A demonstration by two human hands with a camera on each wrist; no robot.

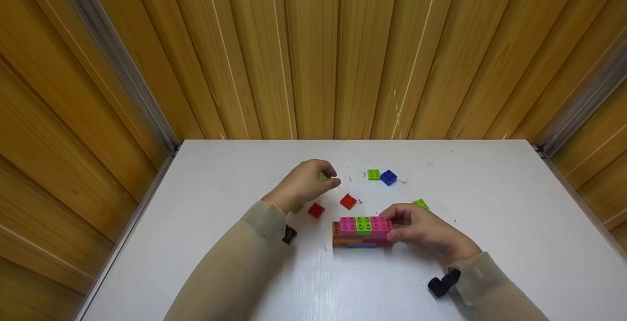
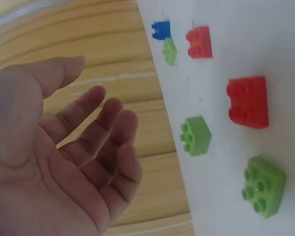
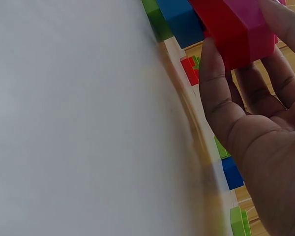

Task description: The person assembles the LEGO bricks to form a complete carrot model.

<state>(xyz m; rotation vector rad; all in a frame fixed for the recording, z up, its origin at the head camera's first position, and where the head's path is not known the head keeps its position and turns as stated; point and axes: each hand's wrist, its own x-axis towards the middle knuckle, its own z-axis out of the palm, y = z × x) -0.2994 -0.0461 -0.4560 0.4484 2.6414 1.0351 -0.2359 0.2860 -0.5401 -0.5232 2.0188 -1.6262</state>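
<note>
My right hand [image 1: 423, 228] grips the right end of a stack of toy building bricks [image 1: 363, 225], with pink and lime bricks on top and orange, red and blue below. In the right wrist view, the thumb and fingers hold the stack's red and pink end [image 3: 236, 34]. My left hand [image 1: 308, 181] hovers over the table with nothing in its loosely bent fingers, as the left wrist view [image 2: 64, 142] shows. Beneath it in the head view, a green brick [image 1: 322, 176] is partly hidden. Close by are a red brick [image 1: 316, 210] and another green brick [image 1: 297, 208].
A second red brick [image 1: 348, 201] lies behind the stack. Farther back, a lime brick [image 1: 373, 174] touches or nearly touches a blue brick [image 1: 388, 177]. Another lime brick [image 1: 420, 204] is partly hidden behind my right hand. A wood-patterned wall [image 1: 313, 56] borders the white table [image 1: 220, 174].
</note>
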